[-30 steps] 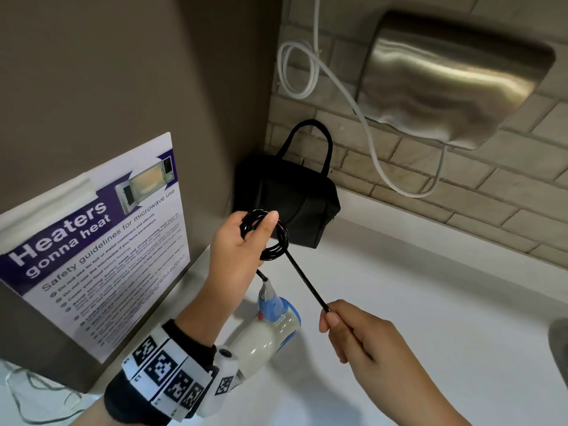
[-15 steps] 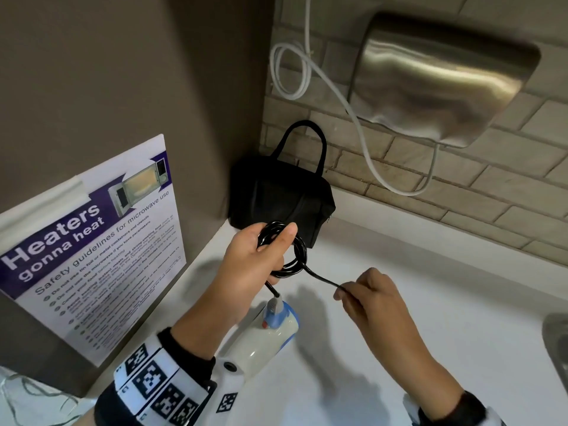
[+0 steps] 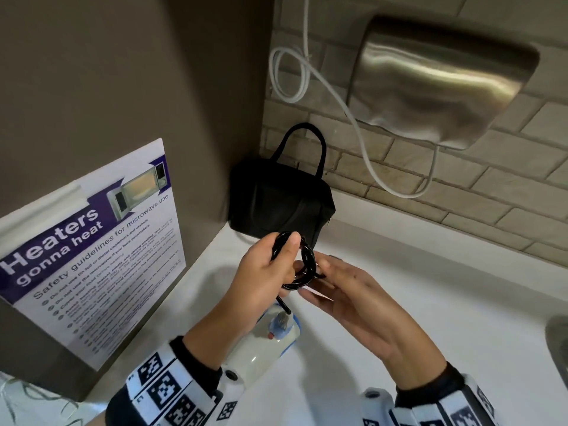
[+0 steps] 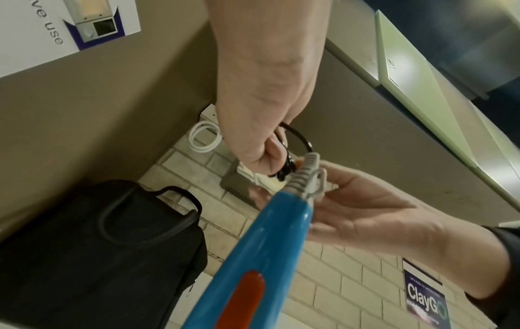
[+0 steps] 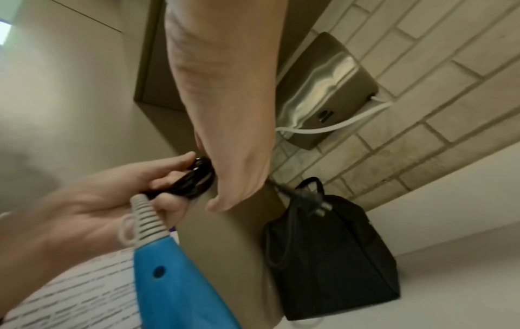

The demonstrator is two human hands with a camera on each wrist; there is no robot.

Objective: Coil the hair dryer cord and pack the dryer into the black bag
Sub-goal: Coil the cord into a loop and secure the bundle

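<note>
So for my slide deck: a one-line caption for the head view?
Left hand holds the coiled cord, right hand beside it, dryer below, black bag behind.

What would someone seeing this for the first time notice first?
Probably the two hands meeting mid-frame: the left hand grips a coil of black cord while the right hand comes up to it from the right, just above the white and blue hair dryer. Behind them the black bag stands in the counter's corner. The steel wall hand dryer gleams on the brick wall at upper right.
</note>
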